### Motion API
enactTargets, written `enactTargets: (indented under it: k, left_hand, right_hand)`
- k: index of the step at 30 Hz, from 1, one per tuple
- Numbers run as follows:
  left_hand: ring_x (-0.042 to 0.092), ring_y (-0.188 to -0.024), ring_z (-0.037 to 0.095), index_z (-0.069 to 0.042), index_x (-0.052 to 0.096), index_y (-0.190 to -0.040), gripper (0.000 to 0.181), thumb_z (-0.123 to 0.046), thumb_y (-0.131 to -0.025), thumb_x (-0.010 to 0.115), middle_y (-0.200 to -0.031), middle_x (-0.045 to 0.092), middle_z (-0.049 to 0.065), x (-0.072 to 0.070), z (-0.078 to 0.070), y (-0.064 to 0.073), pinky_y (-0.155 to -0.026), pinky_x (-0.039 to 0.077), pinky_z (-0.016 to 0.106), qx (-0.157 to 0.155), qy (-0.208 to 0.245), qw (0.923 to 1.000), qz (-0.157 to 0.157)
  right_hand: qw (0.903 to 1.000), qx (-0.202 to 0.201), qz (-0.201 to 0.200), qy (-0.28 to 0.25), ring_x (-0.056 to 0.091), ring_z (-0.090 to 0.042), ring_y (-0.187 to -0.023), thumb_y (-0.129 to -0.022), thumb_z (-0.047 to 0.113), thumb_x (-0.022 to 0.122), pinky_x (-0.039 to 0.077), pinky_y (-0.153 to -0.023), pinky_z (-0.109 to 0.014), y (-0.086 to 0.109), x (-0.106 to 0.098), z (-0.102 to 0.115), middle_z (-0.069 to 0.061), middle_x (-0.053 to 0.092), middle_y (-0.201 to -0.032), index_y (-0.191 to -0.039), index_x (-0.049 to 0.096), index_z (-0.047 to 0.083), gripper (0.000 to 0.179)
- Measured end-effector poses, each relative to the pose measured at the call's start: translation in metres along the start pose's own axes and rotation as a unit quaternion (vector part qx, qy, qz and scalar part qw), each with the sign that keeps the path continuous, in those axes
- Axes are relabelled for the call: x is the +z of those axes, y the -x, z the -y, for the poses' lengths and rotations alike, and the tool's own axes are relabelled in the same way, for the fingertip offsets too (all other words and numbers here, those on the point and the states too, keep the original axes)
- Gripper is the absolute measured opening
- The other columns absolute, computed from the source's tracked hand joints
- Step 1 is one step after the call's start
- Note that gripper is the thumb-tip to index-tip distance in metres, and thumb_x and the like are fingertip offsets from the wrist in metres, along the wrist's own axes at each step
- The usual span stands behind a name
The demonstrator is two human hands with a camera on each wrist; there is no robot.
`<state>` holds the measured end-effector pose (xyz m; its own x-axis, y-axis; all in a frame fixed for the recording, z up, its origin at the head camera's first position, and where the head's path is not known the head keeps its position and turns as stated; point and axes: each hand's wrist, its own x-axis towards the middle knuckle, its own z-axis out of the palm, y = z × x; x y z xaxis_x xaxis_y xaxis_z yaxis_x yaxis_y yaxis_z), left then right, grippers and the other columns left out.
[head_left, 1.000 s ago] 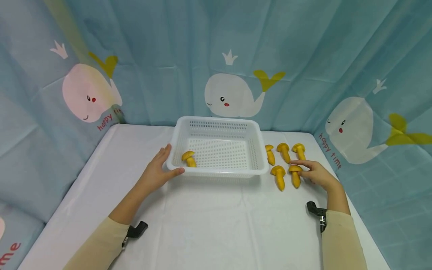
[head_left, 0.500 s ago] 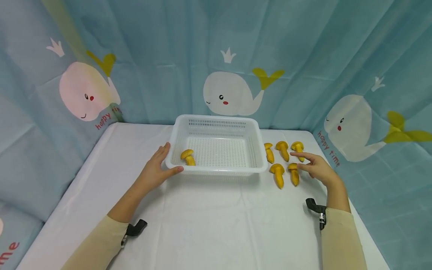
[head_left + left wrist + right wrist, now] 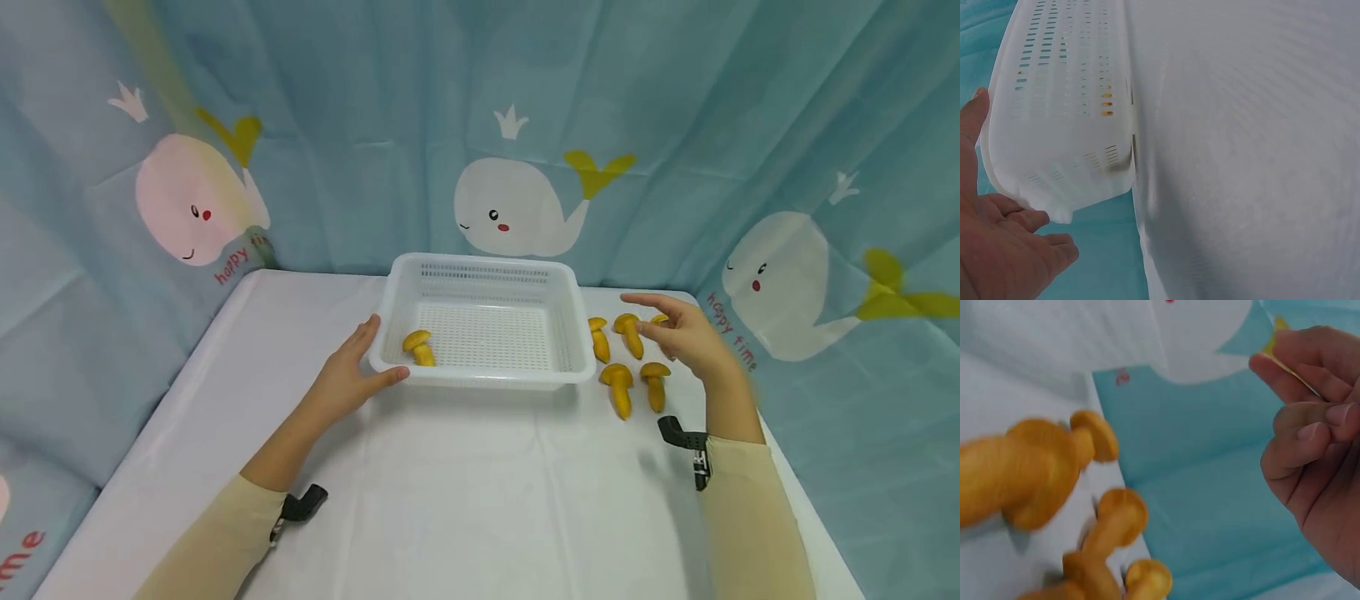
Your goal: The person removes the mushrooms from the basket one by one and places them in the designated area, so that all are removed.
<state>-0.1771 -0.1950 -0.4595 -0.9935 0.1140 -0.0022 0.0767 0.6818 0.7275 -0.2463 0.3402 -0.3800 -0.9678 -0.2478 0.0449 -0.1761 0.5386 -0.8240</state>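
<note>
My left hand (image 3: pixel 347 379) grips the near left corner of a white plastic basket (image 3: pixel 480 379), thumb along the front rim and fingers against the left side. In the left wrist view, the thumb meets the rim and the other fingers bend at the corner. One yellow mushroom (image 3: pixel 422 348) lies inside, at the front left. My right hand (image 3: pixel 690 337) hovers above the table with thumb and index finger spread and nothing between them. It partly covers the far right mushroom (image 3: pixel 660 318). Several more mushrooms (image 3: pixel 1041 475) lie in two rows beneath and left of it.
A white cloth covers the table (image 3: pixel 465 483). Close behind and along the sides hangs a blue curtain (image 3: pixel 360 167) printed with whales. The near row holds two mushrooms, one of them a mushroom (image 3: pixel 617 390) close to the basket's right front corner.
My right hand has lifted off the near right mushroom and shifted away over the far row, thumb and index finger spreading wider. My left hand stays at the basket corner.
</note>
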Motion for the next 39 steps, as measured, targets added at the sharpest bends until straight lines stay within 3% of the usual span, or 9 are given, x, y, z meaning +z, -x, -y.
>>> enactTargets:
  k: [6, 8, 12, 15, 16, 21, 27, 35, 39]
  left_hand:
    - [0.015, -0.158, 0.037, -0.028, 0.006, -0.166, 0.115, -0.067, -0.082, 0.074, -0.173, 0.009, 0.003, -0.002, 0.000, 0.001, -0.116, 0.026, 0.071, 0.012, 0.005, 0.9999, -0.006]
    - [0.015, -0.158, 0.036, -0.029, 0.007, -0.166, 0.114, -0.065, -0.082, 0.076, -0.173, 0.010, 0.003, -0.002, 0.000, 0.001, -0.116, 0.026, 0.071, 0.012, 0.008, 0.9999, -0.008]
    - [0.015, -0.158, 0.037, -0.028, 0.007, -0.166, 0.115, -0.065, -0.082, 0.077, -0.173, 0.011, 0.005, -0.002, 0.000, -0.001, -0.117, 0.025, 0.070, 0.006, 0.006, 0.9999, -0.007]
    - [0.014, -0.158, 0.037, -0.028, 0.007, -0.166, 0.117, -0.069, -0.081, 0.075, -0.173, 0.010, 0.005, -0.003, -0.001, -0.001, -0.117, 0.025, 0.070, 0.001, 0.001, 1.0000, -0.005]
    - [0.014, -0.158, 0.037, -0.028, 0.006, -0.166, 0.117, -0.069, -0.081, 0.075, -0.173, 0.010, 0.005, -0.003, -0.001, -0.001, -0.117, 0.025, 0.070, 0.002, 0.001, 1.0000, -0.004]
    - [0.014, -0.158, 0.037, -0.027, 0.006, -0.166, 0.116, -0.067, -0.082, 0.075, -0.173, 0.010, 0.004, -0.004, -0.001, -0.001, -0.118, 0.024, 0.069, 0.006, 0.001, 1.0000, -0.002]
    - [0.014, -0.158, 0.038, -0.029, 0.006, -0.166, 0.119, -0.075, -0.078, 0.073, -0.173, 0.010, 0.005, -0.003, 0.000, -0.001, -0.117, 0.024, 0.070, 0.005, 0.002, 1.0000, -0.003]
    - [0.013, -0.158, 0.039, -0.029, 0.005, -0.166, 0.120, -0.075, -0.078, 0.072, -0.173, 0.008, 0.005, -0.004, 0.000, -0.001, -0.117, 0.024, 0.071, -0.003, -0.004, 1.0000, 0.003]
    - [0.014, -0.157, 0.041, -0.028, 0.005, -0.166, 0.120, -0.076, -0.078, 0.072, -0.173, 0.010, 0.008, -0.003, -0.002, 0.001, -0.115, 0.025, 0.073, -0.007, -0.004, 1.0000, 0.004]
  right_hand:
    - [0.9991, -0.005, 0.043, -0.004, 0.038, -0.029, -0.044, -0.097, 0.035, 0.073, 0.035, -0.042, -0.031, -0.017, 0.027, 0.028, -0.001, 0.071, -0.093, -0.141, 0.063, 0.031, 0.045]
    - [0.9983, 0.000, 0.059, -0.002, 0.035, -0.028, -0.043, -0.097, 0.033, 0.072, 0.034, -0.041, -0.031, -0.022, 0.036, 0.035, -0.007, 0.064, -0.082, -0.141, 0.062, 0.033, 0.045]
    - [0.9968, -0.003, 0.078, 0.022, 0.036, -0.024, -0.047, -0.097, 0.031, 0.072, 0.033, -0.043, -0.029, -0.031, 0.051, 0.048, -0.007, 0.064, -0.110, -0.143, 0.061, 0.031, 0.047]
    - [0.9953, -0.022, 0.087, 0.037, 0.039, -0.023, -0.053, -0.097, 0.031, 0.073, 0.035, -0.047, -0.028, -0.039, 0.063, 0.060, 0.001, 0.055, -0.139, -0.143, 0.061, 0.031, 0.047]
    - [0.9948, -0.029, 0.091, 0.037, 0.039, -0.022, -0.053, -0.097, 0.030, 0.073, 0.035, -0.047, -0.027, -0.041, 0.067, 0.064, 0.002, 0.055, -0.140, -0.142, 0.062, 0.031, 0.047]
    - [0.9908, -0.060, 0.117, 0.034, 0.033, -0.020, -0.046, -0.096, 0.024, 0.074, 0.032, -0.044, -0.027, -0.056, 0.091, 0.086, 0.004, 0.058, -0.139, -0.142, 0.062, 0.031, 0.048]
    - [0.9845, -0.092, 0.140, 0.052, 0.037, -0.018, -0.048, -0.094, 0.028, 0.076, 0.038, -0.050, -0.029, -0.073, 0.125, 0.107, 0.005, 0.053, -0.149, -0.140, 0.063, 0.033, 0.048]
    - [0.9766, -0.120, 0.161, 0.076, 0.037, -0.017, -0.050, -0.094, 0.028, 0.076, 0.045, -0.056, -0.029, -0.089, 0.169, 0.129, 0.006, 0.058, -0.146, -0.141, 0.063, 0.030, 0.049]
    - [0.9738, -0.125, 0.174, 0.075, 0.049, -0.018, -0.059, -0.094, 0.023, 0.076, 0.051, -0.062, -0.029, -0.093, 0.191, 0.136, 0.004, 0.060, -0.144, -0.141, 0.063, 0.026, 0.048]
